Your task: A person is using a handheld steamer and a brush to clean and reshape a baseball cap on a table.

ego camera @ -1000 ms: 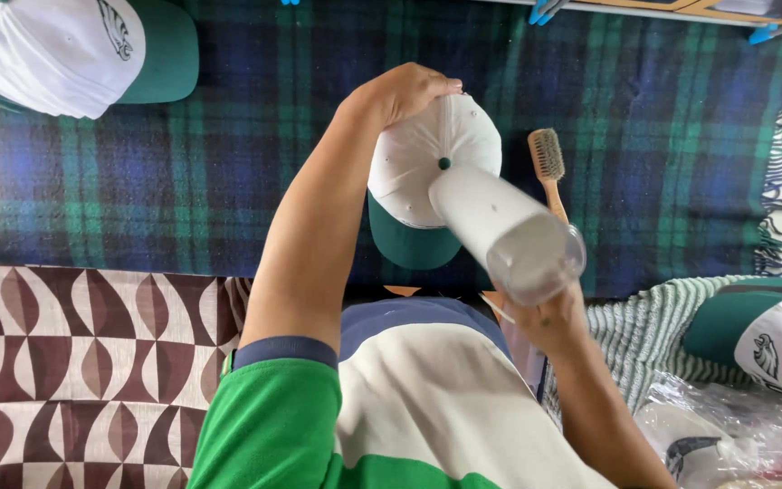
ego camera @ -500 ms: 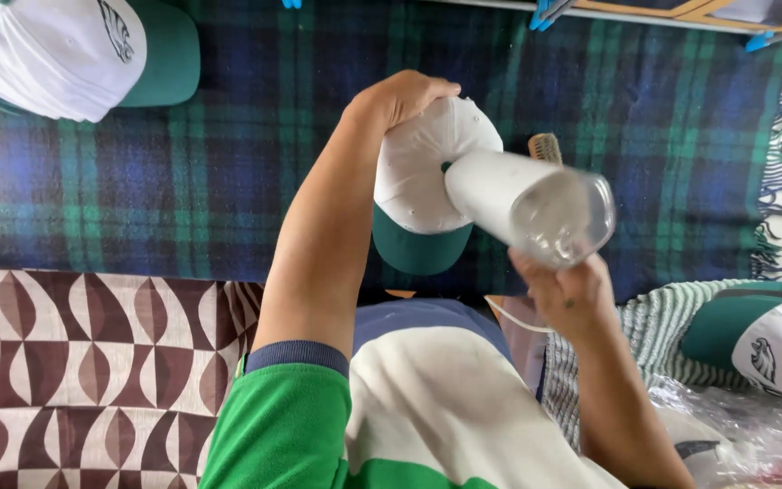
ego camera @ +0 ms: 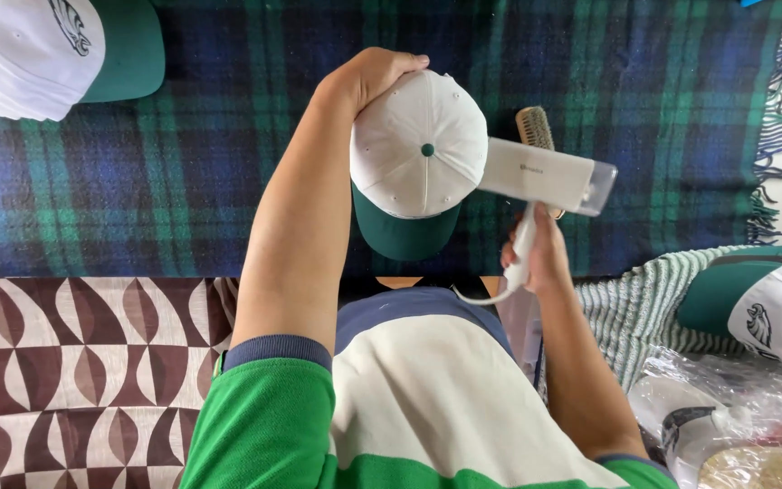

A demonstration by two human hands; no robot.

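My left hand (ego camera: 375,80) grips the back of a white cap with a green brim (ego camera: 418,158), holding it up with the crown facing me. My right hand (ego camera: 536,249) is closed round the handle of a white handheld steamer (ego camera: 545,175), whose head lies sideways and touches the cap's right side. A thin white cord trails from the handle. Behind the steamer a wooden brush (ego camera: 536,129) lies on the blanket, partly hidden.
A blue and green plaid blanket (ego camera: 183,163) covers the surface ahead. Another white and green cap (ego camera: 47,50) lies top left, a third (ego camera: 767,308) on a striped cloth at right. Clear plastic bags (ego camera: 726,417) sit bottom right. A brown patterned cloth (ego camera: 74,362) lies lower left.
The steamer swung from pointing its nozzle toward me to lying sideways against the cap's right side. The cap turned so its crown faces me.
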